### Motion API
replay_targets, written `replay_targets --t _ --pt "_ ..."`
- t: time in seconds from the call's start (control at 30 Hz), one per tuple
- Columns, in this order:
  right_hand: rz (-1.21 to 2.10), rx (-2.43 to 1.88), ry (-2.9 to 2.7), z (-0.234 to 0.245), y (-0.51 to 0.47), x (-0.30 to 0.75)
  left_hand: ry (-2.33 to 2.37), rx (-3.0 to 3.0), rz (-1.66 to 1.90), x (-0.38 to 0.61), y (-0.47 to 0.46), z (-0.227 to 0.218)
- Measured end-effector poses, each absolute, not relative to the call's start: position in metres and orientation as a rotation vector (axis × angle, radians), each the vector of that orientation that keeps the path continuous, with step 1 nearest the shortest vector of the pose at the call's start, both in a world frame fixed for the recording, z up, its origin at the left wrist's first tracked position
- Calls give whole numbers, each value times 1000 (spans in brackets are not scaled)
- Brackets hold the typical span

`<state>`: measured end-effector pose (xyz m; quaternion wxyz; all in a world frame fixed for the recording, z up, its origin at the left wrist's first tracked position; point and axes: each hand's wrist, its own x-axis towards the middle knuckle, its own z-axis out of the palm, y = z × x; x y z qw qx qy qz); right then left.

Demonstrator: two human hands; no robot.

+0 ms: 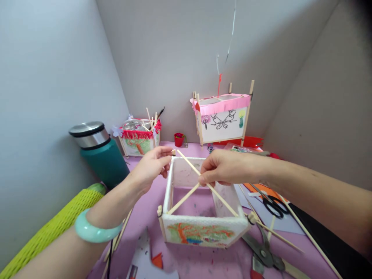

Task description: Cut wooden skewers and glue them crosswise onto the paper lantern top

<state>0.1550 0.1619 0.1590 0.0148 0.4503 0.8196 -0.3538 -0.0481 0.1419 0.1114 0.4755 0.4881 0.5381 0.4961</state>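
A square paper lantern frame (200, 228) with a painted front panel stands on the purple table. Two thin wooden sticks (221, 199) lie crossed over its open top. My left hand (152, 166), a pale green bangle on its wrist, pinches the far left corner post where one stick ends. My right hand (225, 168) pinches the sticks where they cross, above the lantern's middle.
A teal flask (100, 153) stands at left beside a lime mesh roll (58, 226). Two finished lanterns (222, 118) (139, 137) sit at the back with a small red cup (178, 139). Black scissors (274, 205), pliers (263, 252) and loose sticks lie at right.
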Motion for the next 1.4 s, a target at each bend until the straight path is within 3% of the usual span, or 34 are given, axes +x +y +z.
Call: replay_targets --t 0.7,0.97,1.23,1.4 --pt "-991 1458 2451 168 145 144 1320 1261 1157 -51 145 107" --pt "-255 1580 2793 157 152 138 1326 1254 1177 -51 145 107" --pt "-343 1636 2835 149 159 118 1315 1238 1187 -52 146 106" --pt "-594 1607 2795 147 162 116 1305 1245 1187 -52 147 105"
